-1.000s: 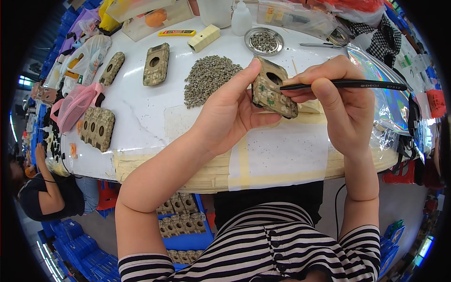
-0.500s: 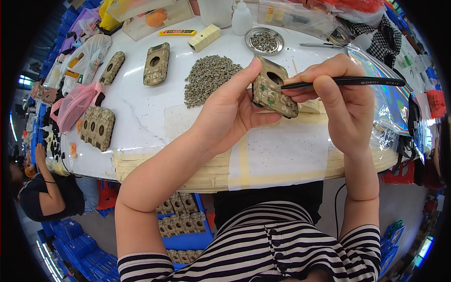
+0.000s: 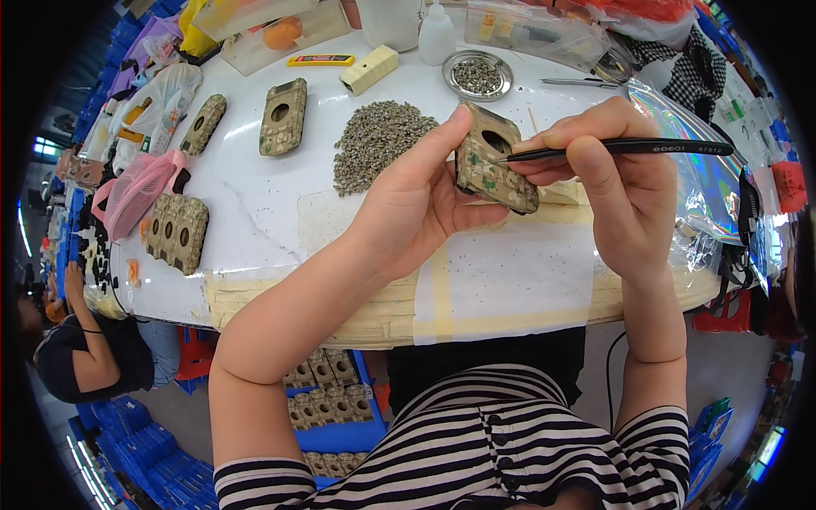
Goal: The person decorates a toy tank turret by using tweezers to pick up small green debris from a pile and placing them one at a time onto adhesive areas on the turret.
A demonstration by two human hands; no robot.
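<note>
My left hand [image 3: 406, 204] holds a camouflage-patterned plastic housing [image 3: 507, 182] tilted above the table, thumb on its upper edge and fingers behind it. A round dark hole pierces the housing. My right hand [image 3: 627, 191] pinches a pair of black tweezers [image 3: 671, 146], whose tips meet the housing's face just below the hole. Right-hand fingers also reach the housing's right edge. Whether the tweezer tips grip anything is too small to tell. Behind my left hand lies a heap of small metallic pieces [image 3: 380, 140]. More of these pieces fill a round metal dish [image 3: 478, 75].
Similar housings lie at the left: one upright [image 3: 283, 117], one slim [image 3: 204, 124] and a three-holed group [image 3: 177, 234]. A white squeeze bottle [image 3: 438, 36], a cream block [image 3: 369, 70] and a pen [image 3: 580, 82] are farther back. Blue crates [image 3: 336, 438] of housings stand below the table.
Almost nothing differs. The housing and the tweezers keep nearly the same place, with the tips still at the housing's face.
</note>
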